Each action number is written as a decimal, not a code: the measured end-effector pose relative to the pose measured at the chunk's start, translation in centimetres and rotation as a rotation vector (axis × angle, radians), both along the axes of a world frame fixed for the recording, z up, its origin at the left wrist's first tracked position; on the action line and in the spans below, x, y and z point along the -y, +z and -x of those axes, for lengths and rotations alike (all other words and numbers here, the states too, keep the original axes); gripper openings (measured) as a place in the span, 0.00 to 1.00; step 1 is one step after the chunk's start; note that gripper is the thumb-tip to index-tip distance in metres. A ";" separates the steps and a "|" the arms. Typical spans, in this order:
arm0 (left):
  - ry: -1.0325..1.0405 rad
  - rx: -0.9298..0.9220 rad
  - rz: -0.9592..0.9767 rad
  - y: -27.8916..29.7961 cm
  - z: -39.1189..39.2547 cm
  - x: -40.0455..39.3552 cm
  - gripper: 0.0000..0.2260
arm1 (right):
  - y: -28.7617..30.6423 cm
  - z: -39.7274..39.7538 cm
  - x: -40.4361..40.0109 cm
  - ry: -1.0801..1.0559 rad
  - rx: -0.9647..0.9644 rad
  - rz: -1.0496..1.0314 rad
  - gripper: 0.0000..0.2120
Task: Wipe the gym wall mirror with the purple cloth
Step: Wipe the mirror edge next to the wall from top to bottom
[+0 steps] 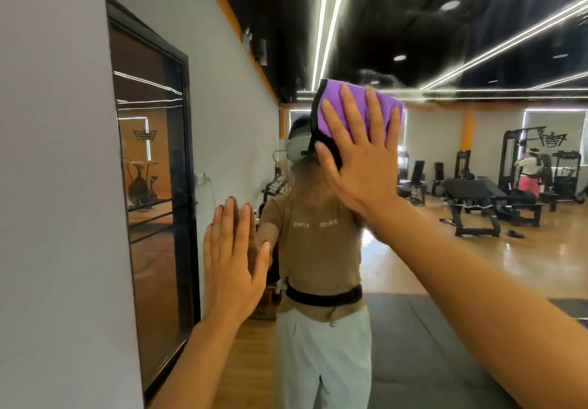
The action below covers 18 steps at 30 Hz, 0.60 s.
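The wall mirror (477, 249) fills most of the view and reflects the gym and a person in a brown shirt and pale trousers. My right hand (359, 154) presses the purple cloth (334, 112) flat against the glass at head height, fingers straight and spread. The cloth has a dark edge on its left side and is partly covered by my palm. Lower and to the left, my left hand (234, 265) rests flat on the mirror with straight fingers, holding nothing.
A grey wall (54, 186) borders the mirror on the left. The reflection shows a black-framed glass door (152, 186), weight benches (477, 205), machines, a wooden floor, dark mats and another person at far right.
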<state>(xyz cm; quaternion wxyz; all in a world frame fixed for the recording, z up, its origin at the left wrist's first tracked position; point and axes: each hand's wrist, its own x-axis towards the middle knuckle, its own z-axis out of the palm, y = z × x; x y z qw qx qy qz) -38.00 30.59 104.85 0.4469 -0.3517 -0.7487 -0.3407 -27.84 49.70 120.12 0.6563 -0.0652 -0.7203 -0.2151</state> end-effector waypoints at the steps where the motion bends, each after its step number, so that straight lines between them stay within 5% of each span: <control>1: 0.012 0.001 0.004 0.0 -0.1 0.0 0.32 | -1.4 0.1 0.3 0.012 0.010 -0.011 0.27; 9: -0.052 -0.015 0.043 -0.2 0.4 1.1 0.29 | -19.6 -1.9 0.0 -0.090 0.465 -0.323 0.29; 14: -0.057 -0.027 0.097 -0.2 1.2 1.8 0.29 | -15.6 -1.6 -0.8 -0.070 0.558 -0.476 0.27; 18: -0.035 -0.043 0.066 -0.6 1.1 2.0 0.29 | -9.0 0.6 0.4 -0.015 0.401 -0.362 0.28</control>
